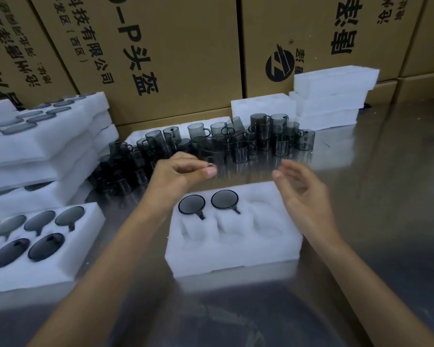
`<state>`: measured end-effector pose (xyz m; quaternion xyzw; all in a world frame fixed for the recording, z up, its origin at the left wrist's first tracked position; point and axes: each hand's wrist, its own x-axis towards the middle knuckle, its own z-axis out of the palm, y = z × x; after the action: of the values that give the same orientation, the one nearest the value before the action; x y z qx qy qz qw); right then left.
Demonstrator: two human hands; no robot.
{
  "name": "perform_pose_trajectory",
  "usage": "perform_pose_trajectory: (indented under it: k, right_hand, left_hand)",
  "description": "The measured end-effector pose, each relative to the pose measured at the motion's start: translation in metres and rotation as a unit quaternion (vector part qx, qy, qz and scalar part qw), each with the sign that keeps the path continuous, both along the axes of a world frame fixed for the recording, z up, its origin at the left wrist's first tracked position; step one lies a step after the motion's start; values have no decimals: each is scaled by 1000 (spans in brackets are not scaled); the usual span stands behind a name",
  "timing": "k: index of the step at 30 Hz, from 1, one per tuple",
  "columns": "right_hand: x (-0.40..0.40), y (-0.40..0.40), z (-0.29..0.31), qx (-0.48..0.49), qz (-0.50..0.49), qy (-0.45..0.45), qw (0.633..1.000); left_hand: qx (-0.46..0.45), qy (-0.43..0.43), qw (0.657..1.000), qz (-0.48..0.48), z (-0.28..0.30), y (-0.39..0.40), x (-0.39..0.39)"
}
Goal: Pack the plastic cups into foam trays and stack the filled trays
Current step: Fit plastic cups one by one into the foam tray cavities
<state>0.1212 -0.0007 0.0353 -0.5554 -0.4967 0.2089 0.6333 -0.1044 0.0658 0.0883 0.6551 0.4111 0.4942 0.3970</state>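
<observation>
While blurred, left hand [183, 169] — perhaps empty, cups [211, 144] beyond

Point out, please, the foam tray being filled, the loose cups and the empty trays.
foam tray [236, 249], head view, bare front wall.
loose cups [238, 144], head view, middle of the pile.
empty trays [333, 96], head view, stack's front.

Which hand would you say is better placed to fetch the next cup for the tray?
Probably the left hand: it hovers right at the loose cups, while the open right hand sits over the tray.
</observation>
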Motion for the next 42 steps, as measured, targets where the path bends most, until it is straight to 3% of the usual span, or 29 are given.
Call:
perform_pose_trajectory:
  k: [5,12,17,20,23,27,30,37,42]
  right_hand:
    - [-5,-9,10,9,87,34,996]
    - [6,-9,16,35,91,117,988]
    - [2,-17,21,60,113,81,988]
    - [-3,-20,24,65,136,6,989]
    - [-4,-20,24,52,165,2,985]
    - [2,-16,21,20,191,62,979]
    - [4,-10,15,-3,197,27,980]
    - [8,-2,0,-48,162,-43,985]
    - [15,-1,-1,-55,162,-69,983]
  left_hand:
    - [29,67,994,-82,-6,-41,49]
    - [97,93,989,-67,-27,-49,80]
    - [87,47,995,-5,-32,-44,75]
    - [153,88,984,-9,-34,-43,68]
    - [201,133,970,-20,-37,-42,66]
    - [179,186,965,38,-39,-39,69]
    - [137,212,966,62,-40,-35,69]
    - [62,270,961,12,-43,-30,68]
    - [65,284,956,-25,-42,-35,68]
